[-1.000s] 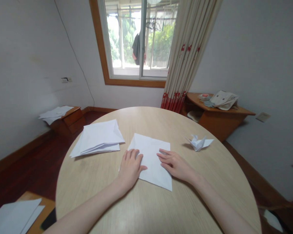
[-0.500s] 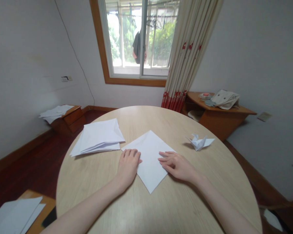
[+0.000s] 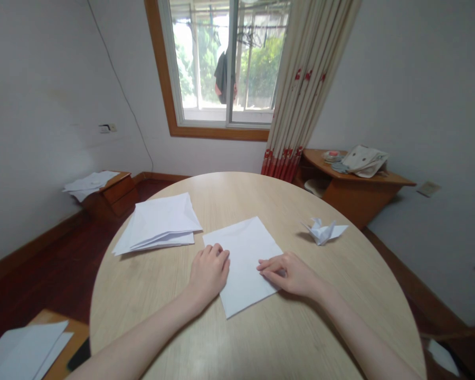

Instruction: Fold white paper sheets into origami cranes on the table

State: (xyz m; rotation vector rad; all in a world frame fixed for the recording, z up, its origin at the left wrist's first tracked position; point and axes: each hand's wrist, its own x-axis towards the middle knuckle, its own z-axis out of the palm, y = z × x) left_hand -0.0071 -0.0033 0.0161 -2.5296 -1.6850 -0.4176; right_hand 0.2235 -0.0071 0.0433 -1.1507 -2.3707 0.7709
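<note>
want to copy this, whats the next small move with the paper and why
Probably fold the near corner of the white sheet up to its far corner: it lies flat, seemingly unfolded, with the left hand and right hand resting on either side.

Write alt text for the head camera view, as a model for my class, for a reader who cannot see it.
A person's left hand and right hand rest on a square sheet of white paper on a round pale wood table. A pile of folded white paper lies to the left, and a small origami crane to the right.
</note>
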